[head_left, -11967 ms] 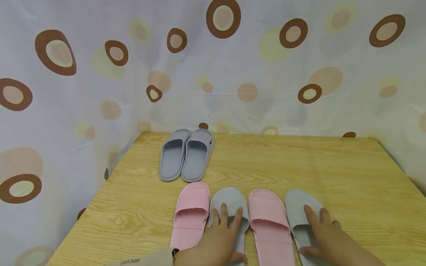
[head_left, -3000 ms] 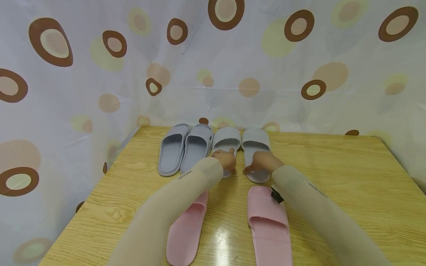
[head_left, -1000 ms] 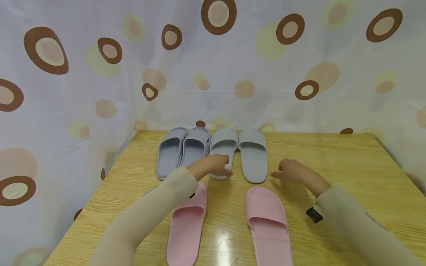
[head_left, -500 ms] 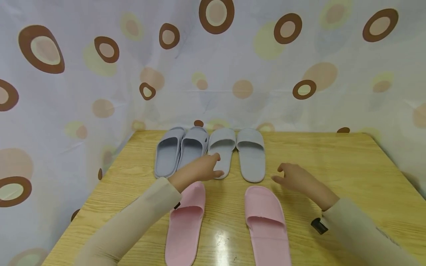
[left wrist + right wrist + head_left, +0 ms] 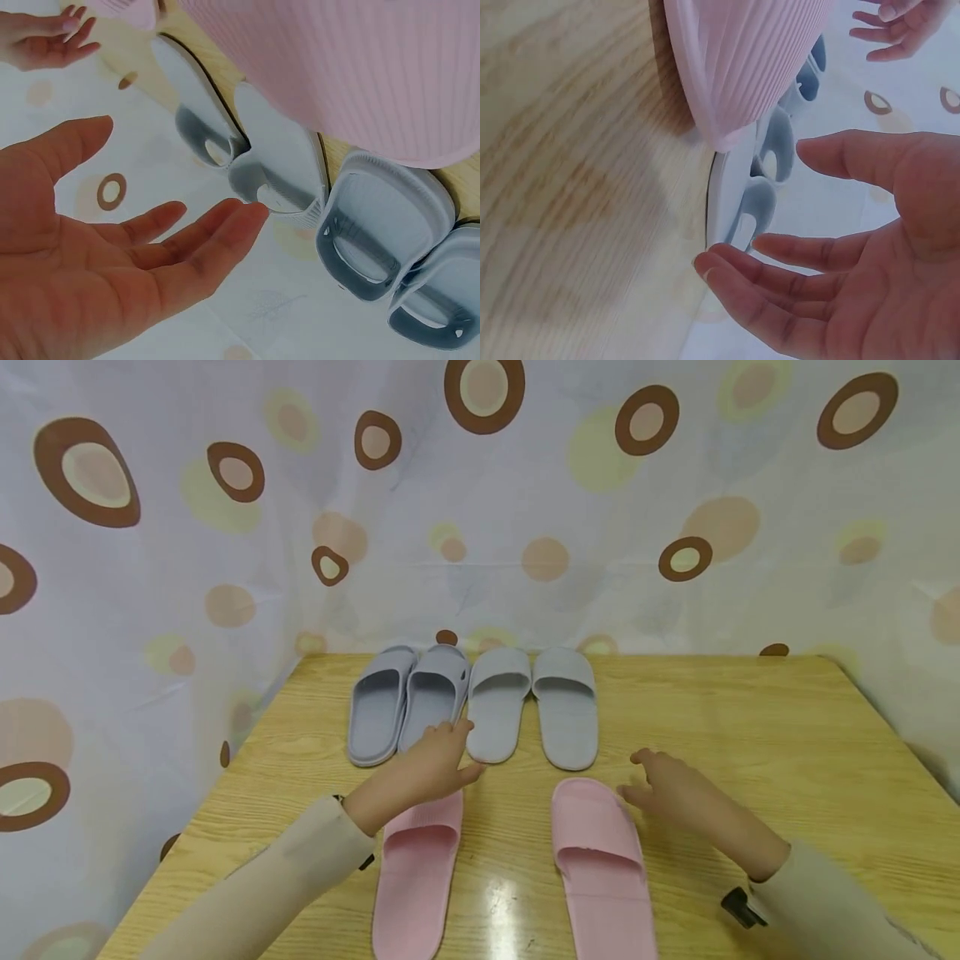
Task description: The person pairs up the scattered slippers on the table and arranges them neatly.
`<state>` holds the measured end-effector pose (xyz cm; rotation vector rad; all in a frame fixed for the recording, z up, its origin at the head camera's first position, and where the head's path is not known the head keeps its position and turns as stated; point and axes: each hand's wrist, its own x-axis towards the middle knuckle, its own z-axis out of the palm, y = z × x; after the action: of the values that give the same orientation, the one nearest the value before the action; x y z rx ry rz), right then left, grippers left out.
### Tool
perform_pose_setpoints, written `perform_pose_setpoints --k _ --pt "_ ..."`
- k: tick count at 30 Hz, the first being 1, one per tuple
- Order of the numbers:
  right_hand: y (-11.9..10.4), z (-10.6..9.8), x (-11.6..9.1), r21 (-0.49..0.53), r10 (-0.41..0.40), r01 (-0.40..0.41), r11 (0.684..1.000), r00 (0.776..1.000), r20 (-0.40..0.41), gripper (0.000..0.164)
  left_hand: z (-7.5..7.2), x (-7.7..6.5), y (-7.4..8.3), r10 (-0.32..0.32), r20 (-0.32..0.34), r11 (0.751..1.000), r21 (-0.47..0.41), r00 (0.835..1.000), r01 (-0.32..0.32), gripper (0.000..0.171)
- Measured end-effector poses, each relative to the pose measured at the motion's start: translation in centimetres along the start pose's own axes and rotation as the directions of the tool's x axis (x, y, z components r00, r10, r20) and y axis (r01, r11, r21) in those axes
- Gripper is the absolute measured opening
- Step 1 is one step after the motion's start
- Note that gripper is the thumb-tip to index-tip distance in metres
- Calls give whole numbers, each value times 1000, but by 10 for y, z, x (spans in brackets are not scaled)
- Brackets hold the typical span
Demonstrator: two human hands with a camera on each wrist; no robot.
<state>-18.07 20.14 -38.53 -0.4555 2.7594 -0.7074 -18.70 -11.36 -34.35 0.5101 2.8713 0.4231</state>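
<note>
My left hand [image 5: 422,770] hovers over the toe of the left pink slipper [image 5: 414,889], hiding part of it; its relaxed fingers hold nothing. Just right of the toe of the right pink slipper [image 5: 609,897] is my right hand [image 5: 675,793], fingers loosely bent and holding nothing. A light grey pair, the left slipper [image 5: 495,722] and the right slipper [image 5: 567,727], stands side by side at the back. In the left wrist view the open palm [image 5: 97,270] faces the camera near the ribbed pink strap. The right wrist view shows bare fingers [image 5: 780,300] beside the other pink strap.
Left of the light grey pair stand two blue-grey slippers [image 5: 375,718], close together. All rest on a wood-grain table [image 5: 750,718]. A patterned curtain [image 5: 547,502] hangs behind it and along its left side.
The light grey slippers have gone from between the pink ones to the back row beside the blue-grey pair. Both hands have let go of them and drawn back toward the pink slippers.
</note>
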Motion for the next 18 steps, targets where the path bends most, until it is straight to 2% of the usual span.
perform_pose_setpoints --k 9,14,18 --pt "-10 7 -20 -11 19 -19 1000 1000 13 70 9 -30 -6 30 -79 999 34 996 -27 64" --pt "-17 15 -30 -32 18 -18 999 1000 8 74 13 -44 -6 -13 -78 999 34 997 16 69" --pt "-25 23 -35 -84 -8 8 996 1000 5 79 15 -53 -1 -53 -116 996 66 992 61 75"
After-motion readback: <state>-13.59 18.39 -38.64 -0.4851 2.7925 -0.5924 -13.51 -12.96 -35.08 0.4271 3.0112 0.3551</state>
